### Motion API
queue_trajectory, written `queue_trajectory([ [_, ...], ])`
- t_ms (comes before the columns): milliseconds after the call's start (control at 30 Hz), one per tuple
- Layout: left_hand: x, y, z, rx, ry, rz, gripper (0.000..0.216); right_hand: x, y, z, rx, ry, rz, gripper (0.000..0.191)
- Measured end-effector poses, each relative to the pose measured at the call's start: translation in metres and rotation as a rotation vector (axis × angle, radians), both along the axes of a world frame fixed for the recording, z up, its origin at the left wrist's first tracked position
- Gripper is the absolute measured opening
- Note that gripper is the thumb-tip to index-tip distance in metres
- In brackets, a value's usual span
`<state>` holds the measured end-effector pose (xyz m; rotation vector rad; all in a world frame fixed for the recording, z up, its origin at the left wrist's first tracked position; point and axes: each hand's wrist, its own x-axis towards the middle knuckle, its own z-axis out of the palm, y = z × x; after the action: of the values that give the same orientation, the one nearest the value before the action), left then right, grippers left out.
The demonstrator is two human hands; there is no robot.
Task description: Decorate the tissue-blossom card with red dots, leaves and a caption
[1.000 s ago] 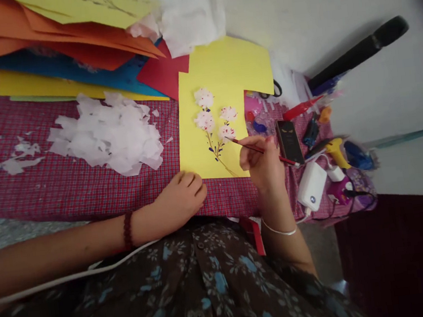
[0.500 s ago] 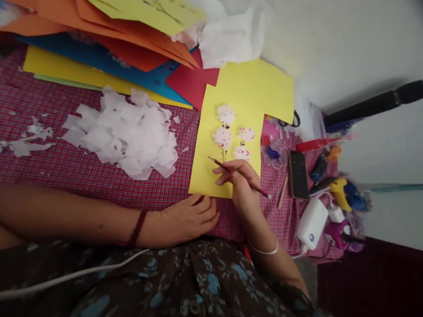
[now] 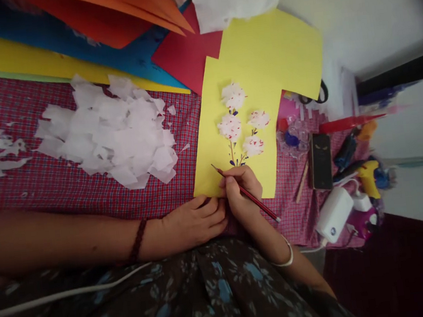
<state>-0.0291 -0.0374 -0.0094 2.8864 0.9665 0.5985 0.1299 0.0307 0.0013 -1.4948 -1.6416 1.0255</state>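
Red checked cloth [image 3: 155,198] covers the table, its far right side meeting a pale wall [image 3: 334,27]. Near its middle lies a yellow card [image 3: 242,117], the near edge just short of the person, bearing four pale paper flowers [image 3: 230,127] above drawn stems; the far end of the yellow reaches right, towards the wall. Holding a slim red pencil or brush [image 3: 254,198] between thumb and fingers, the right hand [image 3: 241,190] covers the lower stems, the dark tip over the card's near left part. Beside it, the left hand [image 3: 196,222] lies palm down at the near left corner, fingers loose. A narrow strip of cloth separates the card from a heap of white paper pieces [image 3: 117,133] on the left. Stacked coloured sheets [image 3: 108,53] bound the far left. To the right, cloth shows before a crowded edge: black phone [image 3: 321,161], white block [image 3: 333,214], scissors [image 3: 321,92] partly under yellow paper.
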Motion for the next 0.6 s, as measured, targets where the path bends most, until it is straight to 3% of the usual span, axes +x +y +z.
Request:
queue_trajectory([
  [100,0.000,0.000,0.000,0.003,0.006,0.002,0.027,0.000,0.002,-0.001,0.043,-0.044,-0.008,0.006],
  [333,0.000,0.000,0.000,-0.011,0.002,0.005,0.025,-0.002,0.005,0.005,-0.017,-0.012,0.012,0.007],
  [600,0.001,0.001,0.001,-0.003,-0.006,0.022,0.024,0.003,0.007,0.011,-0.017,0.040,0.122,0.012],
])
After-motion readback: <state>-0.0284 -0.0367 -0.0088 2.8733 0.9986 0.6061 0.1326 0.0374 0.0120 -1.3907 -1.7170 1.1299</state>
